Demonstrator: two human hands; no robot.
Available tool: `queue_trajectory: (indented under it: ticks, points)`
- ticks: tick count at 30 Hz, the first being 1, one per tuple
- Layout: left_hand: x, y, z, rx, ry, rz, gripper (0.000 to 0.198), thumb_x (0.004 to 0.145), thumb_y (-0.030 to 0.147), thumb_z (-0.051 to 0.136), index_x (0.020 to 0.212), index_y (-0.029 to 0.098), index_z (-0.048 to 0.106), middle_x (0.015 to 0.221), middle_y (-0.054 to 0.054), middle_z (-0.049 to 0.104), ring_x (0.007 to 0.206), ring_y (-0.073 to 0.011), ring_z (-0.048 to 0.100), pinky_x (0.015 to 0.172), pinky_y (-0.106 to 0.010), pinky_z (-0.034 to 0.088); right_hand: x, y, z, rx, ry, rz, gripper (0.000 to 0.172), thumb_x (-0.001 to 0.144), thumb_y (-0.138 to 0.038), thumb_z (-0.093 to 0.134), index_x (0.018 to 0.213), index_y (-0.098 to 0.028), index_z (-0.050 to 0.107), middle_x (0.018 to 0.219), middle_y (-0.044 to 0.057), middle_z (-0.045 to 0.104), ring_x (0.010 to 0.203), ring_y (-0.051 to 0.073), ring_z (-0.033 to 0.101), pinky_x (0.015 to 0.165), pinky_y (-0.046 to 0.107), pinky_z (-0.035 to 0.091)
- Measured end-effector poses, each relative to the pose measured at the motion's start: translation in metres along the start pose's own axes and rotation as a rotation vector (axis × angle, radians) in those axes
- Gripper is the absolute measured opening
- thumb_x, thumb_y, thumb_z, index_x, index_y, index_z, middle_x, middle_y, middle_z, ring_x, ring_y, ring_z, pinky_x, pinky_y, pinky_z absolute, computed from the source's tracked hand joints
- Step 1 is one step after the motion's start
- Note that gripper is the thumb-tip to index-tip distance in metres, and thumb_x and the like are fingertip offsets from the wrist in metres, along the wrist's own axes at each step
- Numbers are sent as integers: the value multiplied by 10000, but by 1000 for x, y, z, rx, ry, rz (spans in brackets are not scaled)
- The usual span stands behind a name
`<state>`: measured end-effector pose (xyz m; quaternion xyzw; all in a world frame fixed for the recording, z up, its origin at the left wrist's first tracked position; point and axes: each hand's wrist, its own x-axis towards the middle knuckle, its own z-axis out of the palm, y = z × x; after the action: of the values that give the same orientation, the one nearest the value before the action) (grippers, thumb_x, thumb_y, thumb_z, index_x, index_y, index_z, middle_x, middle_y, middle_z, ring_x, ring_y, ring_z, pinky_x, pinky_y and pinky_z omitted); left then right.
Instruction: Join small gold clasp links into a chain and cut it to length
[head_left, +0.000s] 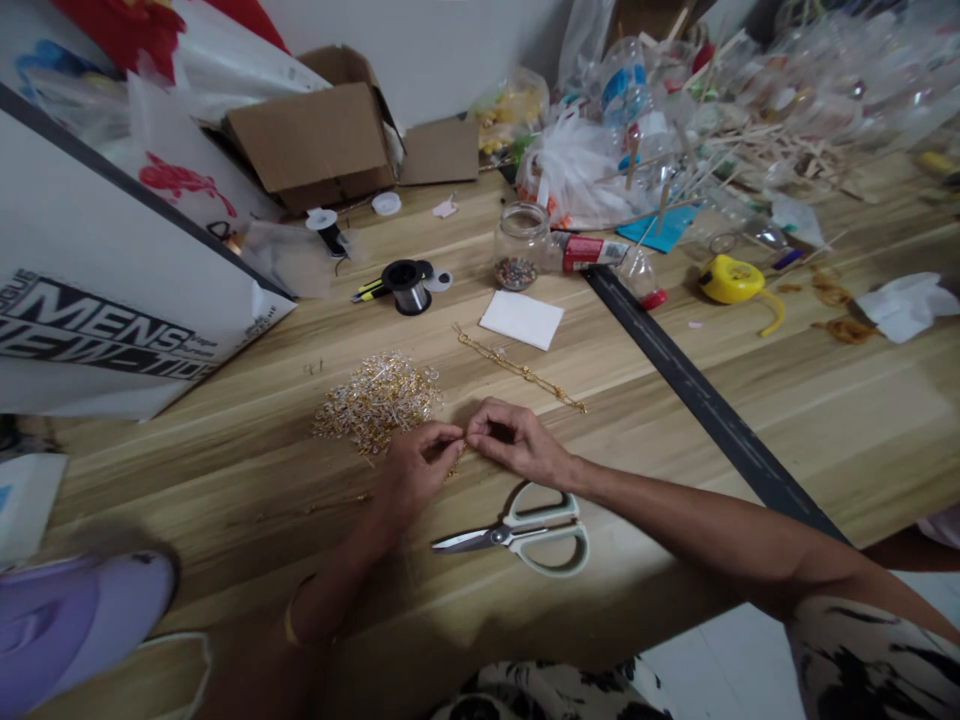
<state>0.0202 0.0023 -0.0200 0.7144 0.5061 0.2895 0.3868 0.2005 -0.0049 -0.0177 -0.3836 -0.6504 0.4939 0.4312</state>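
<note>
Being held by narrowly pinched fingers of the left hand [411,468] and right hand [519,440], a thin gold strand [453,470] is positioned just beside the pile of small gold pieces [379,402]; were the pinch loosened, a tiny part could be dropped and lost among them.

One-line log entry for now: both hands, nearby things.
left hand: pinching, contents unclear | right hand: pinching, contents unclear | nearby: gold-and-clear pile, gold chain, scissors
</note>
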Motion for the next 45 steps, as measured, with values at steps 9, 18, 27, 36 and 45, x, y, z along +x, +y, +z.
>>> queue_trajectory:
  ticks: [9,18,27,36,45]
  points:
    - [2,3,1,-154,5,-1,59,734,205,597,726,155,625,698,-13,634,655,-127,594,623,-220,458,0,0,0,-4,-4,-11,135,835,-262,577,780,-138,587,758,27,539,690,126,498,636,250,399]
    - [6,22,-1,-445,-19,-275,123,631,244,663,637,142,595,523,22,611,496,-109,568,523,-211,450,0,0,0,12,16,-19,99,819,-218,594,760,-138,599,746,25,550,691,123,514,634,244,407]
    - [7,22,-4,-494,-43,-309,114,605,214,695,613,123,626,539,14,616,523,-90,551,541,-190,429,0,0,0,-3,10,-18,98,824,-215,586,769,-135,588,745,24,547,695,123,505,640,246,398]
    - [9,23,-4,-488,-41,-337,117,567,218,715,599,130,644,530,8,632,510,-102,564,533,-202,445,0,3,-1,-33,-26,-14,160,862,-286,547,797,-142,570,759,24,536,699,127,488,638,247,381]
    - [9,22,-3,-484,-74,-371,124,565,226,724,622,133,667,540,1,652,517,-106,574,545,-203,453,0,3,-1,-14,-36,16,205,877,-333,528,800,-147,566,750,13,519,690,122,470,633,242,373]
